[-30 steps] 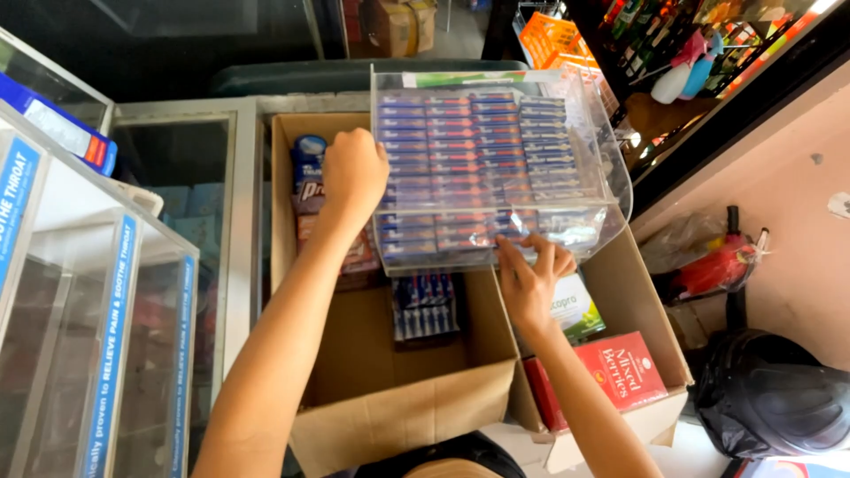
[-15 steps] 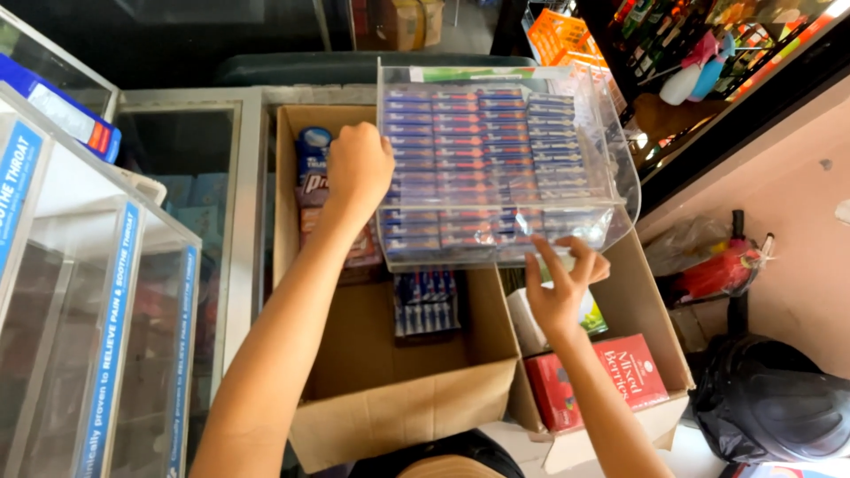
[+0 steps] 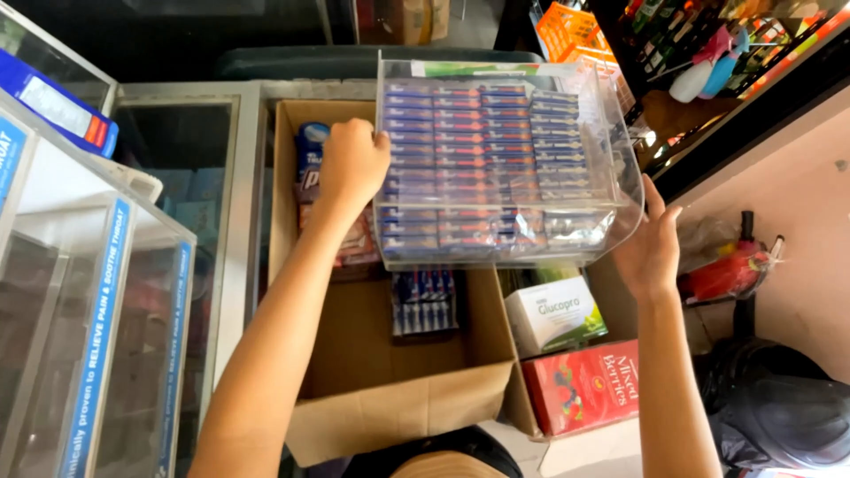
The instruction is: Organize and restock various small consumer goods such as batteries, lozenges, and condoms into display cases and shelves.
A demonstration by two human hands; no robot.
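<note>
A clear plastic display case [image 3: 611, 190], filled with rows of small blue and red packets, is held up over an open cardboard box [image 3: 390, 398]. My left hand [image 3: 352, 164] grips the case's left edge. My right hand [image 3: 651, 243] presses flat against its curved right side. Inside the box below lie a pack of dark blue packets [image 3: 425, 301] and some blue and red packages [image 3: 312, 150] at the far left.
A white and green box [image 3: 553, 314] and a red box [image 3: 584, 385] sit in a second carton on the right. Clear display cabinets [image 3: 97, 292] stand at left. A black bag [image 3: 779, 407] and a red object [image 3: 730, 265] lie at right.
My right hand has moved from under the case's front edge out to its right side. The case has shifted slightly towards me.
</note>
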